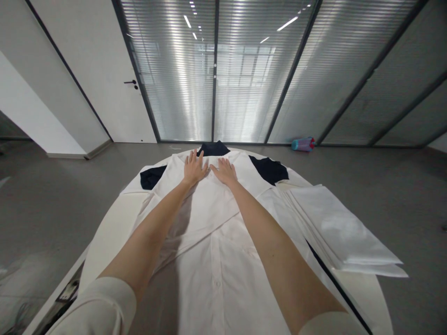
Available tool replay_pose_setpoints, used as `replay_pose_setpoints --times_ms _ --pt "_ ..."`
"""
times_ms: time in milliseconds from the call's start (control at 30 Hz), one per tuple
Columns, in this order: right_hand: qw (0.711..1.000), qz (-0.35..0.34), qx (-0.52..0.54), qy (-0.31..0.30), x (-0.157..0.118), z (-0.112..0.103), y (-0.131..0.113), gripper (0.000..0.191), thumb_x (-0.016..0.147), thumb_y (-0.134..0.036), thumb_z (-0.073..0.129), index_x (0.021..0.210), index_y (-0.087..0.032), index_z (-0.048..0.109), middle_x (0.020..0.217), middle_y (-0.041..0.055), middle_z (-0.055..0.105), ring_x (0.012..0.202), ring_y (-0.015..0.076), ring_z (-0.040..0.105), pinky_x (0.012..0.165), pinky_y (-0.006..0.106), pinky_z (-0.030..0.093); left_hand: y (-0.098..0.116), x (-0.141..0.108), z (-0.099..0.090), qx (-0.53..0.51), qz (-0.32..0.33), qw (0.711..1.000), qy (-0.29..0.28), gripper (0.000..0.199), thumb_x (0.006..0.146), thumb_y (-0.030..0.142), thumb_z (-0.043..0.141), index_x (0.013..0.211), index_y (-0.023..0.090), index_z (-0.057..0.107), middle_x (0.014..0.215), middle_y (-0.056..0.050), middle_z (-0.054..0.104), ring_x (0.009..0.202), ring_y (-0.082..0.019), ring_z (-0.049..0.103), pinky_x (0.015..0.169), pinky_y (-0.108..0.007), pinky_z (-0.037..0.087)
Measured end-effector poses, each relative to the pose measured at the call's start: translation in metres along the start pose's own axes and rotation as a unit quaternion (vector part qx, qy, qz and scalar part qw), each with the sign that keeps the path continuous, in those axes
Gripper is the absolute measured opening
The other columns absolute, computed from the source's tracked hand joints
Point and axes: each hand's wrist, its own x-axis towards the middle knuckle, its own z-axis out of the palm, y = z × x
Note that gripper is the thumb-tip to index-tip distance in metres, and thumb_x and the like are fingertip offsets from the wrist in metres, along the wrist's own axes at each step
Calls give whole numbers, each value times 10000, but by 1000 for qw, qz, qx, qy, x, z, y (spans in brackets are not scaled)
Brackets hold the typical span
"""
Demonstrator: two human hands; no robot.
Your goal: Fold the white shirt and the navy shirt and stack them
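Observation:
A white buttoned shirt (216, 242) lies spread over the table, its button strip running down the middle and a long crease slanting across it. Both my arms reach to its far end. There my left hand (194, 168) rests flat on the fabric with fingers spread. Close beside it, my right hand (225, 172) also lies open on the cloth. Dark fabric (268, 170) shows from under the white at the right, with more dark pieces at the far edge and left.
Folded white cloth (342, 228) overhangs the right side of the white round-edged table (104, 237). A blue and pink item (303, 144) sits on the grey floor by the glass partition (244, 93). A white door (115, 93) with a black handle is at left.

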Motion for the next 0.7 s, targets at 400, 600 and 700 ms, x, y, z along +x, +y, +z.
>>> replay_pose_setpoints --times_ms 400,600,700 --pt "976 119 178 -39 -51 -115 77 120 910 -201 637 949 -111 706 865 108 755 590 117 666 564 204 525 106 -107 -65 -216 380 897 -64 335 1014 293 415 1193 179 674 1210 -111 698 1116 -212 657 982 -352 482" --pt "970 142 166 -110 -113 -173 85 58 895 -182 671 895 -129 694 873 92 747 594 108 663 535 177 475 184 -199 -82 -209 494 831 -148 527 974 532 507 1417 246 525 1521 -111 476 1425 -291 408 1169 -499 291" --pt "972 122 150 -131 -138 -189 87 44 885 -196 689 899 -155 695 902 74 746 638 108 668 595 185 494 201 -207 -89 -197 469 851 -132 399 958 425 570 1305 232 612 1464 -113 531 1362 -304 475 1139 -506 328"
